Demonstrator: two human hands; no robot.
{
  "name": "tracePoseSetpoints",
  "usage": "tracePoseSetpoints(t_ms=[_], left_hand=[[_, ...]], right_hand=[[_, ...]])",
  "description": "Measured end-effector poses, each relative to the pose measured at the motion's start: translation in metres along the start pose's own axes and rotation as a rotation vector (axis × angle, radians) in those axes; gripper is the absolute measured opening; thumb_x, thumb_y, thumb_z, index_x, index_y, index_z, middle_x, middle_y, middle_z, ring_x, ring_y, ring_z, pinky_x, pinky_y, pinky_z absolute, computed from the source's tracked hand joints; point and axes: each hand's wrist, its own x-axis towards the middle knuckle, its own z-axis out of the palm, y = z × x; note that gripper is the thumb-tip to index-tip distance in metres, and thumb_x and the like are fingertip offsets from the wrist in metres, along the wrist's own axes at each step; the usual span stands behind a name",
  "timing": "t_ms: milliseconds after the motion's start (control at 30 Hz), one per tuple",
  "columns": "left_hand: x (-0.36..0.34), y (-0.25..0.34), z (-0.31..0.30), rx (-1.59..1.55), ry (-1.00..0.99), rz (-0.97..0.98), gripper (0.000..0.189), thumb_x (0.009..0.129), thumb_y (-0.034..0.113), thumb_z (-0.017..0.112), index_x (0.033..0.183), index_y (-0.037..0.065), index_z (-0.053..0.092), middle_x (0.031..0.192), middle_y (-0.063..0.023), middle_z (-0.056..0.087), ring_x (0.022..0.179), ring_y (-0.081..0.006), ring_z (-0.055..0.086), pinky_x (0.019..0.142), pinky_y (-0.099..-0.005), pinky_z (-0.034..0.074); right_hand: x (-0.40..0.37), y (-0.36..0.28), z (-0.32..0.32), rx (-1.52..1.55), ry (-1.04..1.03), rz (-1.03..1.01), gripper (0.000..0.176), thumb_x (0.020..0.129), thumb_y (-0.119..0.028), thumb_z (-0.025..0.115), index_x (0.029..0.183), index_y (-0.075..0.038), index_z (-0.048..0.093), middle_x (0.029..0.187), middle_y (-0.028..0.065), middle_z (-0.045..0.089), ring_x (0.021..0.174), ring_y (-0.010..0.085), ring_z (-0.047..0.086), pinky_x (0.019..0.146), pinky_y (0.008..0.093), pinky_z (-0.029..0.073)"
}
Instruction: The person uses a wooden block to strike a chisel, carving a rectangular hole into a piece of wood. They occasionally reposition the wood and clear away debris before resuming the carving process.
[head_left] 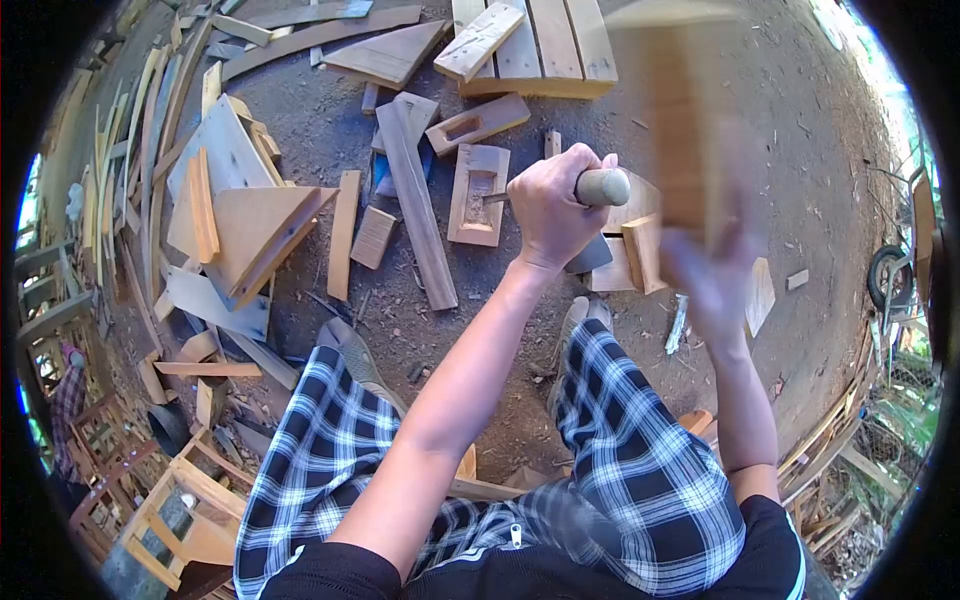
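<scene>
My left hand (pixel 552 205) is closed around a chisel (pixel 604 187) with a pale round handle. Its thin metal blade points left and its tip is at the recess of a wooden block (pixel 478 228) lying on the ground. Smeared by motion, my right hand (pixel 708 275) grips the lower end of a long brown wooden block (pixel 685 140), raised to the right of the chisel. Just above the recessed block lies a second wooden piece (pixel 480 122) with a slot cut in it.
A long board (pixel 415 205) and a small block (pixel 373 238) lie left of the recessed block. Stacked planks (pixel 545 45) stand at the top, cut boards (pixel 255 225) at the left. A wood piece (pixel 643 252) lies beneath my right hand. Dirt and shavings cover the ground.
</scene>
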Motion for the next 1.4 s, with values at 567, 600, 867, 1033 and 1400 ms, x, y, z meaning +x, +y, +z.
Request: tracePoseSetpoints(t_ms=[567, 600, 867, 1033, 1400], left_hand=[[0.026, -0.014, -0.083, -0.571, 0.437, -0.349, 0.029, 0.092, 0.010, 0.060, 0.068, 0.013, 0.043, 0.050, 0.0044, 0.040, 0.040, -0.0032, 0.034, 0.040, -0.0214, 0.028], [0.025, -0.014, -0.081, -0.532, 0.421, -0.312, 0.029, 0.092, 0.011, 0.060, 0.069, 0.012, 0.043, 0.050, 0.0037, 0.041, 0.040, -0.0029, 0.035, 0.040, -0.0204, 0.027], [0.016, -0.015, -0.075, -0.576, 0.401, -0.332, 0.030, 0.093, 0.013, 0.059, 0.069, 0.012, 0.042, 0.051, 0.0044, 0.039, 0.041, -0.0031, 0.035, 0.039, -0.0201, 0.026], [0.014, -0.009, -0.074, -0.576, 0.408, -0.356, 0.029, 0.094, 0.012, 0.059, 0.070, 0.012, 0.042, 0.051, 0.0046, 0.039, 0.041, -0.0035, 0.034, 0.040, -0.0204, 0.026], [0.012, 0.003, -0.039, -0.188, 0.341, -0.119, 0.027, 0.083, 0.008, 0.073, 0.065, 0.005, 0.053, 0.055, -0.0008, 0.054, 0.050, -0.0045, 0.051, 0.046, -0.0226, 0.040]], right_hand=[[-0.020, 0.034, 0.030, 0.025, -0.052, 0.147, 0.086, 0.079, -0.042, 0.067, 0.148, -0.009, 0.027, 0.134, 0.0219, 0.046, 0.119, 0.0321, 0.052, 0.099, 0.0462, 0.043], [-0.021, 0.035, 0.031, 0.026, -0.052, 0.176, 0.086, 0.079, -0.042, 0.067, 0.148, -0.009, 0.027, 0.134, 0.0216, 0.047, 0.119, 0.0318, 0.052, 0.099, 0.0459, 0.044], [-0.025, 0.037, 0.026, -0.071, -0.087, 0.243, 0.087, 0.078, -0.042, 0.068, 0.148, -0.011, 0.028, 0.132, 0.0190, 0.048, 0.119, 0.0314, 0.051, 0.099, 0.0462, 0.042], [-0.021, 0.036, 0.023, -0.023, -0.104, 0.222, 0.088, 0.077, -0.040, 0.069, 0.149, -0.012, 0.025, 0.136, 0.0204, 0.045, 0.121, 0.0339, 0.049, 0.101, 0.0466, 0.040], [0.015, -0.011, 0.016, 0.091, -0.032, -0.204, 0.092, 0.074, -0.025, 0.074, 0.148, -0.005, 0.024, 0.133, 0.0219, 0.052, 0.114, 0.0314, 0.059, 0.094, 0.0408, 0.049]])
